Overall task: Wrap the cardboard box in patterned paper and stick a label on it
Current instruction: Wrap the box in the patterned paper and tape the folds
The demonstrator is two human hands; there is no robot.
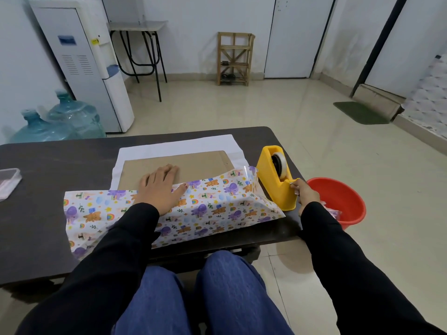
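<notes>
Flat cardboard box (193, 165) half under patterned paper (208, 209)

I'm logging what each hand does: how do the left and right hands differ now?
The left hand lies flat with straight fingers, while the right hand has curled fingers. The left hand presses the patterned paper onto the cardboard box; the right hand pinches the tape end at the yellow tape dispenser. The left hand is midway along the table, the right hand near its right edge. Both come from black sleeves.
</notes>
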